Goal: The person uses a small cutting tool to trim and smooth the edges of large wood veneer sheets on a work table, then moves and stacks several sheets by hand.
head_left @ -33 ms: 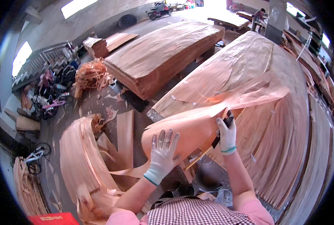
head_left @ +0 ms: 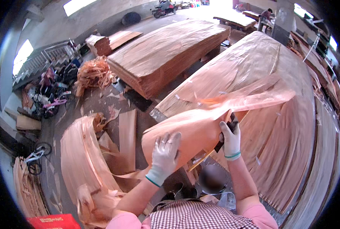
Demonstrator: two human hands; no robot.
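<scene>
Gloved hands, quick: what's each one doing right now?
Left hand: open, laid against the thin wood sheet.
Right hand: closed around a dark object, beside the sheet's edge.

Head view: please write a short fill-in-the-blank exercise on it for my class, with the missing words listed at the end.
The left hand and the right hand wear ____ gloves with green cuffs.
The dark object at the edge of the curved wood veneer sheet is in the ____ hand.
Beside the checked garment, the sleeves are ____.

Missing words: white; right; pink.
</scene>
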